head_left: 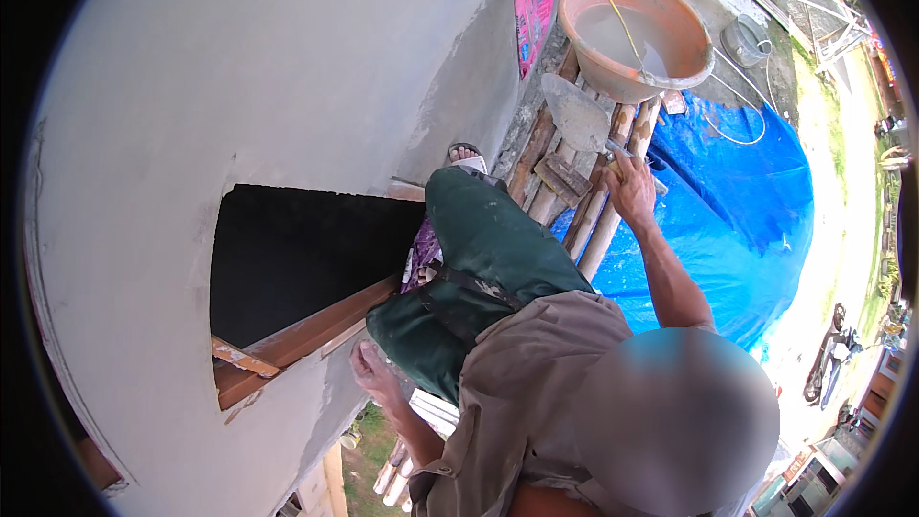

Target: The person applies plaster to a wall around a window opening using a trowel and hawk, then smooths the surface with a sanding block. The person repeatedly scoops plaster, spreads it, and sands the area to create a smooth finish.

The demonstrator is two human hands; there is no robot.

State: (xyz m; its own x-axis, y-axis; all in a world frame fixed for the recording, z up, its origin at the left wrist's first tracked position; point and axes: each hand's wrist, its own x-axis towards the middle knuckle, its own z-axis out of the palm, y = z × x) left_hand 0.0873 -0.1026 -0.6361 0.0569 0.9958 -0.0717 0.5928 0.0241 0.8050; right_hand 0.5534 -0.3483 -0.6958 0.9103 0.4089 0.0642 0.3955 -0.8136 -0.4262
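My right hand [630,187] is closed on the handle of a plastering trowel [574,110], whose grey-coated blade lies over the wooden poles [603,235] of the platform. A small wooden block [563,179] sits beside it. My left hand [375,371] hangs with loosely curled, slightly parted fingers near the plastered wall [124,258], below a dark square opening [297,258] edged with wood, and holds nothing that I can see. My legs in dark green trousers are bent on the platform.
An orange tub [684,53] of grey liquid with a yellow rope stands beyond the trowel. A pink sack [534,5] is by the wall. Below the platform are a blue tarpaulin [737,201], a metal bucket [744,38], a frame of pale bars and, farther right, a parked motorbike [831,369].
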